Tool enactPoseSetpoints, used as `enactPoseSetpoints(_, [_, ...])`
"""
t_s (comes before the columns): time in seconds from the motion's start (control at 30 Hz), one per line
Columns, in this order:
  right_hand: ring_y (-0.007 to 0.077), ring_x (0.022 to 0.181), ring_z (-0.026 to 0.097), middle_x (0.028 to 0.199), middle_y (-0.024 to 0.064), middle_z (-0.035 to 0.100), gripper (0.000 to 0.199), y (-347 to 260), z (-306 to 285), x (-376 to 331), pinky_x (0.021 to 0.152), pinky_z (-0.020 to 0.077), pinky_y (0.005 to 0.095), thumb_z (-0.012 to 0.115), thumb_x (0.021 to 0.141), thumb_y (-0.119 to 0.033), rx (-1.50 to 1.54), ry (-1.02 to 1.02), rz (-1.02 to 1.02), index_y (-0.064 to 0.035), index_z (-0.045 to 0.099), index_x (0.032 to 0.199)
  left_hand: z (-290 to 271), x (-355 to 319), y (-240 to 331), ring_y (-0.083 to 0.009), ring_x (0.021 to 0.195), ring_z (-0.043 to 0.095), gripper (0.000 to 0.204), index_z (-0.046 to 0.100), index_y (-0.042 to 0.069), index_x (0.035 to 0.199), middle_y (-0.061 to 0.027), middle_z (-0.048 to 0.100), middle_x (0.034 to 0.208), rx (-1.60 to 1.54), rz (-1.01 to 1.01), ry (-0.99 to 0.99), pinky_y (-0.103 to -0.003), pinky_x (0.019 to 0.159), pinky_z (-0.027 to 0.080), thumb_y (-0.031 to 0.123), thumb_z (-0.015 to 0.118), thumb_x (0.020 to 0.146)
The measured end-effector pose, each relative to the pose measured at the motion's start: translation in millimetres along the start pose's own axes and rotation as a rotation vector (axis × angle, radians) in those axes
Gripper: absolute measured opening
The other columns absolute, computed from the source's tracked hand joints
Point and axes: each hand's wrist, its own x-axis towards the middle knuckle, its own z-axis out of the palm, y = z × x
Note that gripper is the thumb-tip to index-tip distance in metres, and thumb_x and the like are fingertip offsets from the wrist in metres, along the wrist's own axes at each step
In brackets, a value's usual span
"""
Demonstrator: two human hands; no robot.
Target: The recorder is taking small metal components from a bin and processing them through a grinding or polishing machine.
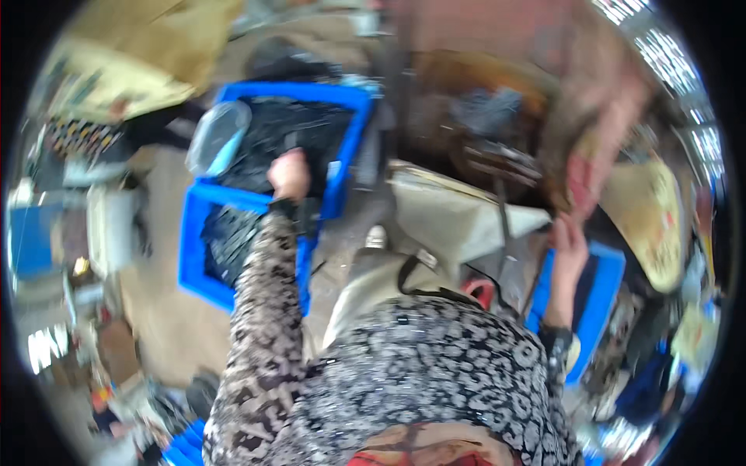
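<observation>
Nearest to me is my own patterned top, and my left sleeve (260, 311) runs up and away from it toward the stacked blue crates (203, 256); my left hand (290, 175) sits at the far end of that sleeve, on the rim where the upper crate (353, 116) overlaps the lower one; it looks curled over something dark there, though the blur keeps me from saying whether the fingers are truly closed — I cannot tell. The crates are filled with dark, limp-looking material (299, 132), cloth or mesh by the look of it; I judge it light and soft, likely to sag and snag, so best taken in a bunch rather than by an edge. A clear plastic cover (218, 136) lies tilted on the upper crate's left corner. My right hand (569, 241) reaches up on the other side, above another blue crate (602, 295), fingers up at a reddish, blurred piece (583, 182); whether it grips it I cannot tell. Between the two lies a pale sheet (451, 217); further off, brown clutter, too blurred to name.
</observation>
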Motion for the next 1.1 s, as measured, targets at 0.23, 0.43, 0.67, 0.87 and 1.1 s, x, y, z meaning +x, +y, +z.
enactPoseSetpoints(0.23, [0.006, 0.066, 0.056, 0.082, -0.0008, 0.064, 0.026, -9, 9, -29, 0.06, 0.0445, 0.0205, 0.061, 0.095, -0.015, 0.246, -0.161, 0.158, -0.0016, 0.065, 0.116, 4, 14, -13, -0.0335, 0.09, 0.069, 0.024, 0.072, 0.011, 0.089, -0.0143, 0.071, 0.093, -0.002, 0.038, 0.029, -0.043, 0.076, 0.056, 0.031, 0.059, 0.085])
enactPoseSetpoints(0.43, [0.0119, 0.07, 0.061, 0.082, 0.003, 0.065, 0.037, -8, 18, -56, 0.063, 0.0492, 0.0273, 0.066, 0.088, -0.009, -0.117, -0.288, -0.143, -0.0066, 0.061, 0.125, -19, 7, -85, -0.033, 0.076, 0.068, 0.019, 0.066, 0.008, 0.095, -0.0179, 0.07, 0.092, 0.139, 0.343, 0.121, -0.042, 0.063, 0.055, 0.022, 0.055, 0.089])
enactPoseSetpoints(0.67, [0.0324, 0.07, 0.065, 0.074, 0.0118, 0.062, 0.044, -22, 42, -63, 0.063, 0.052, 0.0418, 0.072, 0.082, -0.029, -0.234, -0.385, -0.385, -0.0138, 0.061, 0.121, -161, -51, 18, -0.0175, 0.084, 0.068, 0.02, 0.056, 0.001, 0.113, -0.0101, 0.07, 0.097, -1.301, 0.306, -0.109, -0.027, 0.068, 0.054, 0.009, 0.056, 0.094])
enactPoseSetpoints(0.87, [0.0296, 0.064, 0.064, 0.073, 0.0081, 0.063, 0.041, -22, 49, -52, 0.057, 0.0508, 0.0393, 0.075, 0.079, -0.036, -0.439, -0.331, -0.576, -0.0137, 0.064, 0.112, -177, -19, 233, -0.0344, 0.082, 0.068, 0.022, 0.061, 0.008, 0.111, -0.0217, 0.067, 0.091, -0.649, 0.91, 0.2, -0.042, 0.068, 0.053, 0.011, 0.062, 0.089])
enactPoseSetpoints(1.1, [0.0296, 0.062, 0.064, 0.07, 0.0075, 0.062, 0.029, -18, 55, -52, 0.054, 0.0502, 0.04, 0.072, 0.081, -0.031, -0.416, -0.254, -0.566, -0.014, 0.065, 0.104, -126, 6, 308, -0.0407, 0.09, 0.063, 0.026, 0.062, 0.01, 0.106, -0.0226, 0.066, 0.093, -0.406, 1.089, 0.107, -0.049, 0.076, 0.05, 0.0, 0.056, 0.082])
